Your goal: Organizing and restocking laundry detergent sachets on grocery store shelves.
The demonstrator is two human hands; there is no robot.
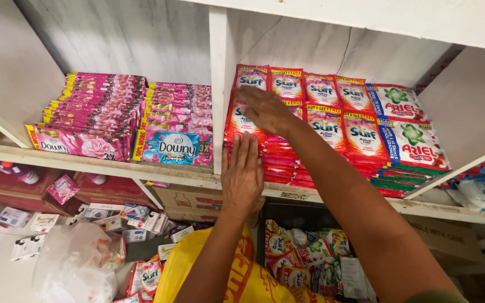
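We press our left hand (242,177) flat, fingers straight, against the front of the stack of red sachets (279,160) on the shelf (197,178); our right hand (265,109) lies open on top, gripping nothing. The sachets look light, soft and slippery, best taken by the stack's sides. Below, an open box (310,264) holds loose sachets.

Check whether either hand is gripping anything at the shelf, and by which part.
Nothing is gripped. The right hand lies flat on top of the stack of red detergent sachets; the left hand presses open-palmed against that stack's front edge.
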